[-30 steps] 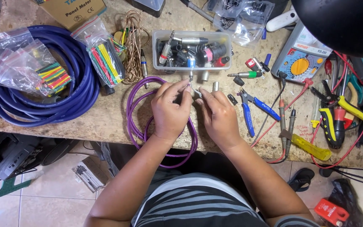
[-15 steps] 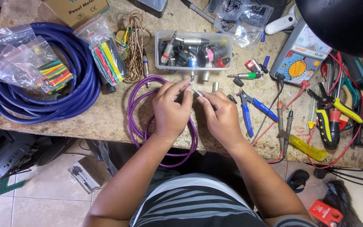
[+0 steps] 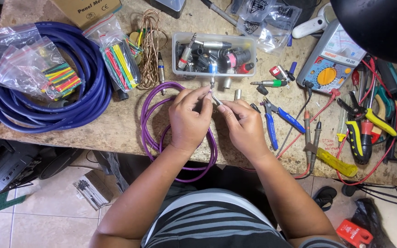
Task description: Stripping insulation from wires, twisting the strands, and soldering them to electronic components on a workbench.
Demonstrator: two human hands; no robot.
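At the counter's (image 3: pixel 116 124) left end one blue cable coil (image 3: pixel 47 105) reached the left edge, two bags of coloured tubing (image 3: pixel 60 78) on it. At the near edge, mid-counter, one purple cable coil (image 3: pixel 180 138) overhung it. Your left hand (image 3: pixel 189 119) and right hand (image 3: pixel 244 126) met above it, fingers pinched together on a small metal connector part (image 3: pixel 216 98). One clear tub (image 3: pixel 214 55) sat behind. Rightward, one blue-handled cutter (image 3: pixel 276 121) and one multimeter (image 3: pixel 329 59) left little free surface.
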